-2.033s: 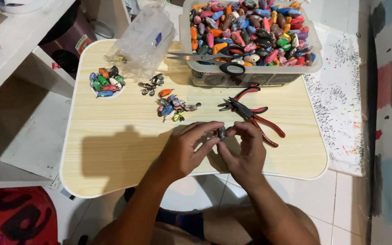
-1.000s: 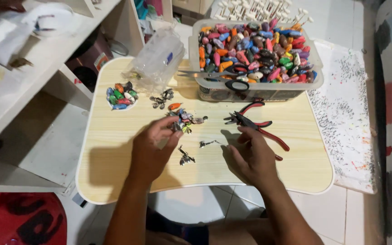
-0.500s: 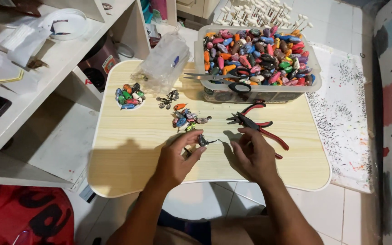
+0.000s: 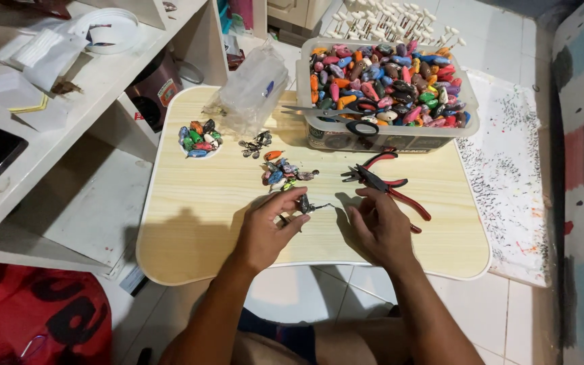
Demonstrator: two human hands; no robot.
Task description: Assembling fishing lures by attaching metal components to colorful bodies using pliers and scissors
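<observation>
- I take the pale wooden lap table as my landmark; everything below is placed against it.
- My left hand rests over the table's near middle, thumb and forefinger pinched together on a small dark lure body with a wire hook, lifted just off the wood, I judge so the wire end stays free to work.
- My right hand sits just right of it, fingers curled loosely near the thin wire tail; I cannot tell whether they actually grip it.
- Red-handled pliers lie on the table just beyond the right hand, within easy reach.
- A small heap of coloured painted lure bodies lies at the table's centre, just beyond the left hand, likely the working supply.
- A clear plastic tub heaped with multicoloured lure bodies stands on the table's far right edge, scissors laid across its rim.
- A small white dish of coloured pieces sits at the far left, beside a crumpled clear plastic bag.
</observation>
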